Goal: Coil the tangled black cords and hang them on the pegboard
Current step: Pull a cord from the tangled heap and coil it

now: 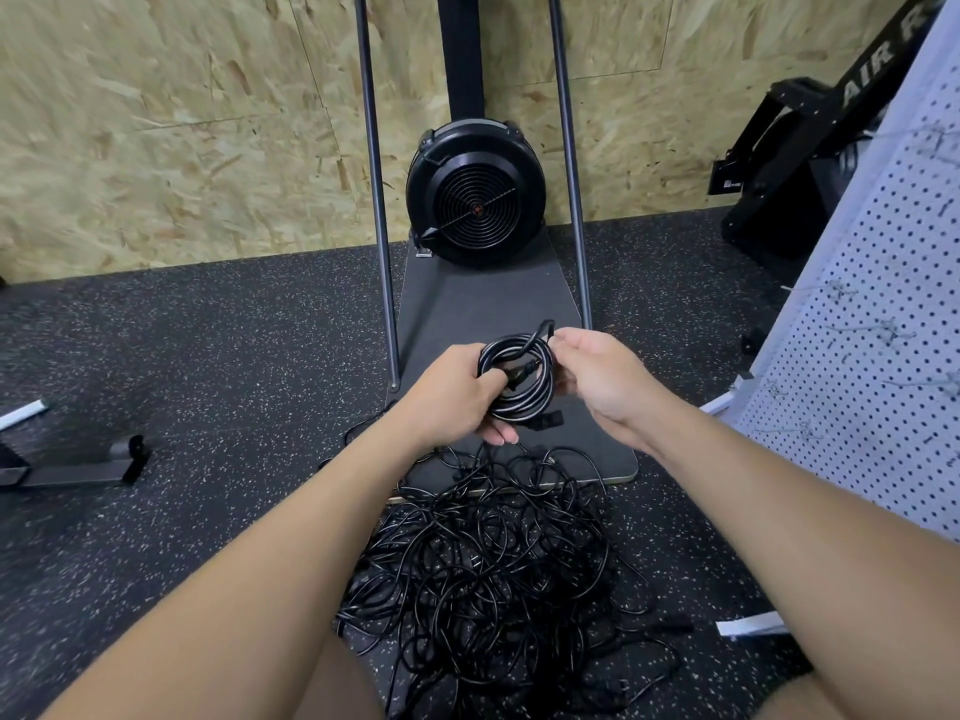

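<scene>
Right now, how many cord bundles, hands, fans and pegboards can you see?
Neat coiled cord, held in both hands: 1
Tangled cord pile on the floor: 1
Hands, left hand and right hand: 2
Black round fan: 1
White pegboard: 1
Total: 6

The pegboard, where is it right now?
In the head view the white pegboard stands at the far right, leaning beside the black machine, right of the hands and the tangled cords on the floor.

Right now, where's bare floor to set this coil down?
Bare speckled floor lies left of the tangled cord pile, before the metal foot. The machine's base plate beneath the fan is bare too. Beside the pegboard it's tighter.
</scene>
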The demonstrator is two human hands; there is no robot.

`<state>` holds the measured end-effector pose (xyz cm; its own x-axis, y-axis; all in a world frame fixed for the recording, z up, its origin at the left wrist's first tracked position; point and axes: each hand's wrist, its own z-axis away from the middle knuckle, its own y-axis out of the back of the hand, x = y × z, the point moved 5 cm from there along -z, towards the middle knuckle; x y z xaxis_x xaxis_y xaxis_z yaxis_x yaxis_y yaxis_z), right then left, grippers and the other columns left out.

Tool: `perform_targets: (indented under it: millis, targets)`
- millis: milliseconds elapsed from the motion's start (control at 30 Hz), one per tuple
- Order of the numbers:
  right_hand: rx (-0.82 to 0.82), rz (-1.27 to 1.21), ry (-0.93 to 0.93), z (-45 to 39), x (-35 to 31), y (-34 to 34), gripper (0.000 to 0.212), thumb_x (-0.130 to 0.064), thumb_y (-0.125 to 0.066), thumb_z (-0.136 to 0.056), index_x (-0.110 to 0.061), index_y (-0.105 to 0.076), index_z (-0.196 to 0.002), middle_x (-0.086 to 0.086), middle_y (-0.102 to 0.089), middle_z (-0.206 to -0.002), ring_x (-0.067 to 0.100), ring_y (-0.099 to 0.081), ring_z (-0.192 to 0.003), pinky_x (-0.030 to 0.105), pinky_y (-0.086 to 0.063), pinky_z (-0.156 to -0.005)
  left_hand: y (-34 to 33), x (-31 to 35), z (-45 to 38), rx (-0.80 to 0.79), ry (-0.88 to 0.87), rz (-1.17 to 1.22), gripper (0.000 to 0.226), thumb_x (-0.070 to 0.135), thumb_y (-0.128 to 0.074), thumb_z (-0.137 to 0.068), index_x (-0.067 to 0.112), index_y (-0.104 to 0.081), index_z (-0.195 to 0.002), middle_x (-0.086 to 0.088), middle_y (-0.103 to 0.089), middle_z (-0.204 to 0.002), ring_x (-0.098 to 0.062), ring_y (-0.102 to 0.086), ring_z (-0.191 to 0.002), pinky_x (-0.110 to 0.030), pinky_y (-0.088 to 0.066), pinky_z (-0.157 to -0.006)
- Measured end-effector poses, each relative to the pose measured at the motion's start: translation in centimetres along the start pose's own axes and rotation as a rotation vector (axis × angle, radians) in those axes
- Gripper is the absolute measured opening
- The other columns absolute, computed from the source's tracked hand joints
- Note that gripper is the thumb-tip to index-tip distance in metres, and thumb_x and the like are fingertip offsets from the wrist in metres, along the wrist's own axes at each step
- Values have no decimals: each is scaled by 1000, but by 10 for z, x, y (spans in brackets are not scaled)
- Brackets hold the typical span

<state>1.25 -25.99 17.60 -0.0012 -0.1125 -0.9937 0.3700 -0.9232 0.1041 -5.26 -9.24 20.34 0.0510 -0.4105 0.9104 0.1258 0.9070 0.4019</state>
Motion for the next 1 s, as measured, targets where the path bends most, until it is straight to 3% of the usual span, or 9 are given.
perform_targets:
  millis: [100, 167, 333, 400, 467, 600, 733, 833, 1000]
  targets:
    - [62, 100, 10, -1, 0, 2, 36, -24, -49, -116, -18, -81, -102, 6, -82, -100, 23, -69, -88, 50, -59, -85, -1, -9, -5, 4, 13, 17, 22, 8, -40, -113, 6, -61, -121, -21, -80, -101, -40, -82, -76, -38, -67, -57]
    - [96, 155, 18, 1, -1, 3, 35, -20, -50, -115, -18, -81, -99, -1, -80, -90, 15, -68, -80, 37, -56, -74, -1, -15, -8, 22, 4, 22, 17, 12, -45, -116, 6, -61, -118, -22, -78, -104, -40, -82, -75, -42, -68, -60]
    - [-22, -21, 15, 9, -15, -3, 34, -33, -55, -115, -12, -81, -118, 6, -84, -111, 23, -79, -107, 38, -64, -88, 4, -13, -9, 158, -31, 10, 24, 19, -48, -116, 1, -62, -109, -27, -76, -100, -40, -80, -67, -60, -66, -67]
    - [-67, 26, 40, 11, -17, -4, 30, -39, -65, -110, -17, -79, -126, 1, -83, -117, 20, -78, -113, 42, -64, -97, 5, -11, -9, 197, -27, 23, 26, 20, -48, -116, 0, -64, -111, -24, -78, -97, -40, -80, -68, -55, -66, -66]
    - [-58, 63, 67, 13, -15, -3, 25, -25, -74, -105, -19, -75, -130, -1, -83, -117, 18, -79, -111, 43, -64, -100, 4, -11, -8, 222, -28, 41, 26, 22, -50, -115, 1, -66, -110, -21, -80, -93, -40, -81, -71, -51, -62, -65]
    - [-47, -35, 32, 11, -10, -2, 28, -4, -66, -106, -14, -74, -132, 0, -84, -117, 16, -79, -111, 30, -58, -95, -3, -15, -5, 257, -67, 124, 24, 31, -65, -110, 10, -77, -109, -7, -83, -92, -29, -79, -74, -31, -53, -55]
    - [0, 8, 9, 8, -5, 6, 32, 4, -68, -101, -13, -76, -127, 1, -84, -112, 17, -80, -108, 32, -60, -98, -9, -24, -12, 287, -33, 209, 14, 30, -77, -103, 19, -85, -103, -1, -85, -100, -14, -76, -91, -33, -61, -86]
    - [4, -92, -71, 9, 5, 2, 29, 9, -67, -100, -6, -77, -122, 6, -85, -110, 17, -81, -101, 23, -60, -81, -11, -33, -16, 254, 67, 179, 19, 34, -79, -100, 16, -85, -98, -7, -84, -95, -20, -76, -84, -43, -63, -79]
    - [-17, -250, -76, 6, 4, -1, 34, 14, -60, -101, -2, -76, -126, 11, -83, -116, 23, -80, -106, 24, -62, -76, -14, -30, -15, 219, 47, 201, 19, 32, -75, -104, 15, -83, -107, -8, -84, -99, -24, -79, -87, -34, -59, -69]
